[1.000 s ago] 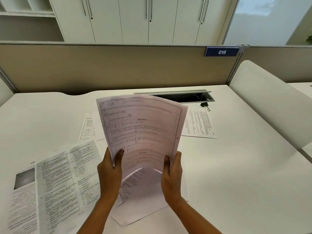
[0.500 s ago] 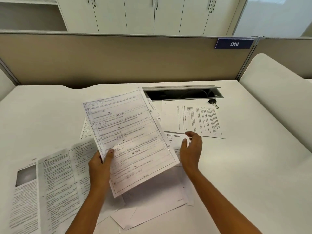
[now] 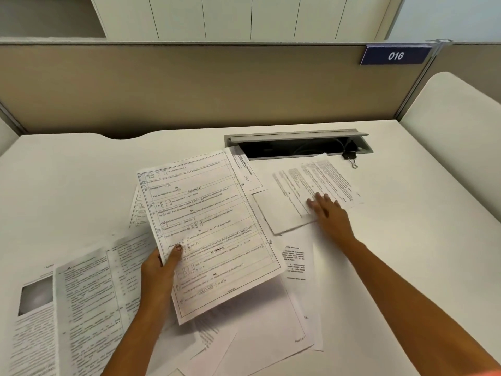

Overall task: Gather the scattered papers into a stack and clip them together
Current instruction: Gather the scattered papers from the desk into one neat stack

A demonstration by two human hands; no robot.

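My left hand (image 3: 160,270) grips the left edge of a printed exam sheet (image 3: 208,232), thumb on top, and holds it tilted above the desk. My right hand (image 3: 328,210) lies flat with straight fingers on a text sheet (image 3: 314,180) at the back right, which overlaps a blank sheet (image 3: 279,213). More loose sheets (image 3: 271,316) lie under and in front of the held sheet. Several printed pages (image 3: 81,299) spread out at the left. A black binder clip (image 3: 349,157) sits by the cable slot, apart from both hands.
An open cable slot (image 3: 298,145) with a grey lid cuts into the white desk (image 3: 67,185) at the back. A beige partition (image 3: 189,88) with a blue 016 plate (image 3: 395,55) stands behind. A white side panel (image 3: 458,137) borders the right.
My right hand let go of the exam sheet and reached back right onto the text sheet. The left hand lowered the exam sheet from upright to tilted over the desk.
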